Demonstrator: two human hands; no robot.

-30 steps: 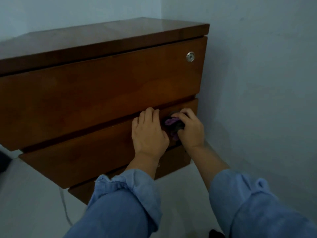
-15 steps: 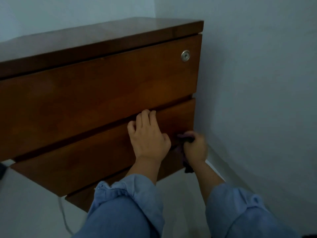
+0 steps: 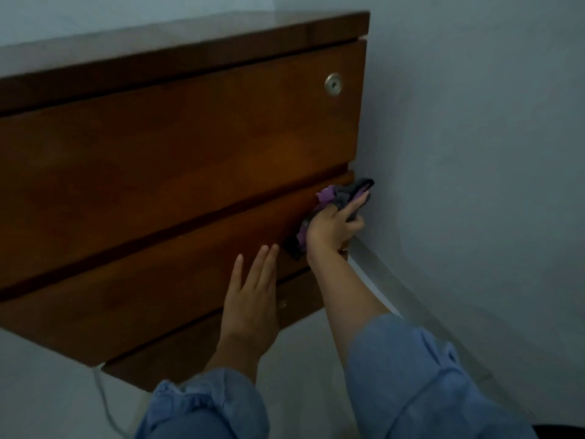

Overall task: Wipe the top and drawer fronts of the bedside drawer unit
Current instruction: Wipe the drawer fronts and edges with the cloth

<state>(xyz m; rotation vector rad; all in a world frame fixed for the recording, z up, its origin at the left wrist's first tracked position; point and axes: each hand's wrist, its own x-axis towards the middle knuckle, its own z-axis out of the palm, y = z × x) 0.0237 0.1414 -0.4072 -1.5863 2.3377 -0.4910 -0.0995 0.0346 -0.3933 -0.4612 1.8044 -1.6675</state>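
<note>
**Wiping right end of middle drawer front**

Step in hand: middle drawer front [image 3: 158, 274] of the drawer unit [image 3: 190, 128], right edge by the wall [image 3: 474, 153]. Right hand [image 3: 332, 229] clenched around a bunched purple-grey cloth [image 3: 343, 193], pressing it at the drawer's right end, forearm reaching up and forward. Left hand [image 3: 250, 308] released, fingers straight, flat on the same drawer front, likely steadying it. Next probably calls for sweeping leftward, then the bottom drawer [image 3: 205, 343].

The scene is dimly lit and bluish; a faint sheen is seen on the unit's top [image 3: 190, 30], and edges are softly blurred.
</note>
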